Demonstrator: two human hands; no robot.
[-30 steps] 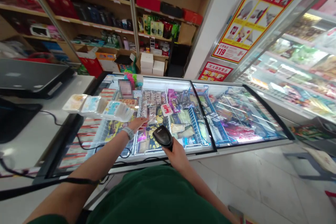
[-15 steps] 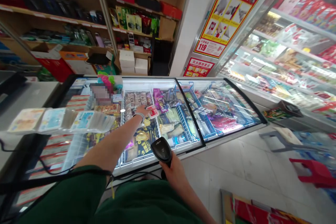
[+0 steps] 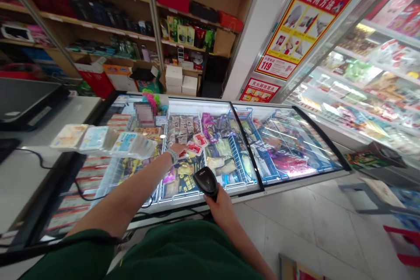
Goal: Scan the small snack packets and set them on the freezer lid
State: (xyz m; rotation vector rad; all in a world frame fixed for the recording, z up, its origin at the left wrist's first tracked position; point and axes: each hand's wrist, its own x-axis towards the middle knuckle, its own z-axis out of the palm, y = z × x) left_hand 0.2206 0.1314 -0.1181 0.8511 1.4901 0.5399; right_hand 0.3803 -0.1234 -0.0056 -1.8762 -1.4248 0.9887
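My left hand (image 3: 179, 149), with a band on its wrist, reaches over the glass-topped freezer (image 3: 210, 192). Its fingers are at a red-and-white packet (image 3: 183, 155), mostly covered by the hand. Just right of it, two more flat red-and-white packets (image 3: 200, 140) lie overlapping on the glass. In my right hand (image 3: 219, 204) is a black barcode scanner (image 3: 206, 181), its head tilted up over the freezer's front edge. Left of my left hand, plastic-wrapped stacks of packs (image 3: 95, 139) lie in a row.
Frozen bags in wire baskets (image 3: 234, 153) show through the glass. A dark machine (image 3: 29, 100) with a cable stands on the left counter. Shelves line the back; a lit chiller (image 3: 370, 65) is at right. A grey stool (image 3: 370, 197) and a red stool (image 3: 402, 240) are on the floor.
The view has shifted, moving the scene rightward. Another red-and-white packet now shows beside the first on the glass, and my left hand has drawn back left. The scanner stays in my right hand.
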